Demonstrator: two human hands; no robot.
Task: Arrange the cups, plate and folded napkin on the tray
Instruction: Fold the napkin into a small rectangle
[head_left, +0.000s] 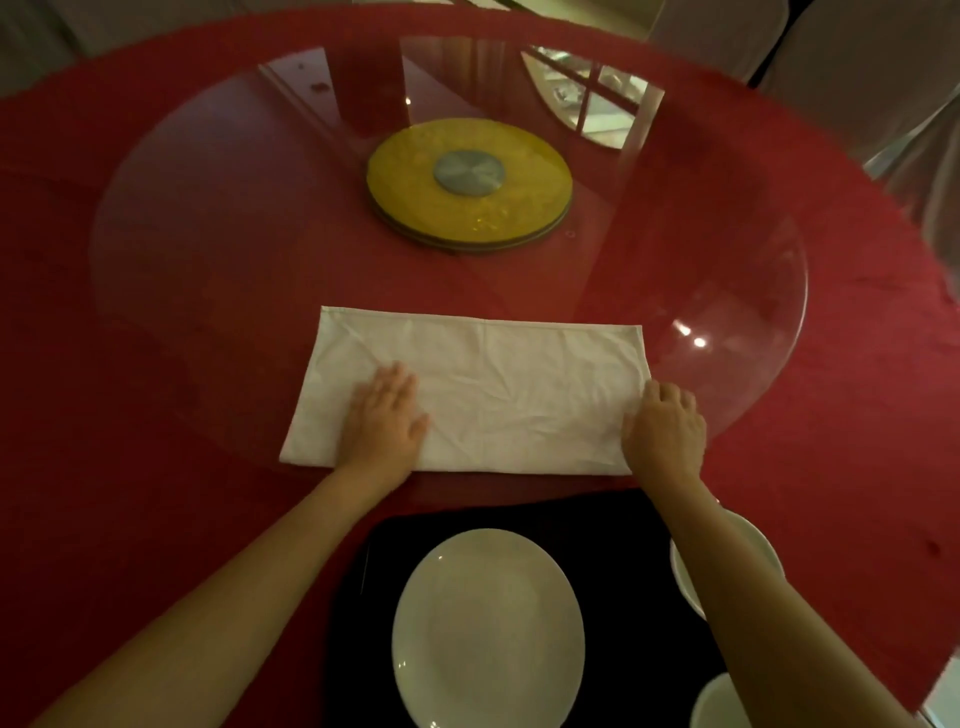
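Head view: a round counter (130, 364) under a red cloth, with a clear glass disc laid over its middle.
Left hand (383, 421): palm down and flat, fingers together and extended, pressing the cloth of the napkin; it grips nothing.
Right hand (666, 428): knuckles up, fingers curled down onto the napkin's right end; whether it pinches the edge cannot be told.
Napkin (498, 395): white, creased fabric folded to a long rectangle, spanning from beyond the left hand to under the right hand.
Tray (623, 571): black, flat, with rounded corners, nearer the body than both hands, between the forearms.
Plate (488, 629): white, smooth, oval-looking, lying on the tray.
Cups (685, 571): two white rounded rims, partly hidden behind the right forearm.
Turntable hub (470, 182): yellow disc with a grey metal centre, well beyond the hands.
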